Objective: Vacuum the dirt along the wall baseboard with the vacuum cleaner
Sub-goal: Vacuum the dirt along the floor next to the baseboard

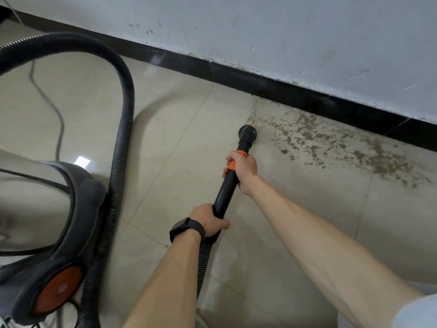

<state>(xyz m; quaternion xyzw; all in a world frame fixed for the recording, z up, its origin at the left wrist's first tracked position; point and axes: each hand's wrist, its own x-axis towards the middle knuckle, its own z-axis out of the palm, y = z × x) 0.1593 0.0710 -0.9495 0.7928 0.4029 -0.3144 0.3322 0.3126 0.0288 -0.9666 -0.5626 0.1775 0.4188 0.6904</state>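
Left of the dirt [331,143] along the baseboard [307,98], nozzle [247,131] sits at the patch edge, right hand [241,168] and left hand [209,220] fingers both wrapped round the wand [224,192]: I'd sweep slowly right, overlapping passes, hugging the baseboard.

A pale, scuffed wall [283,31] is running diagonally across the top, while glossy beige floor tiles [94,102] (thin grout lines [166,162]) are reflecting a light patch [81,160].
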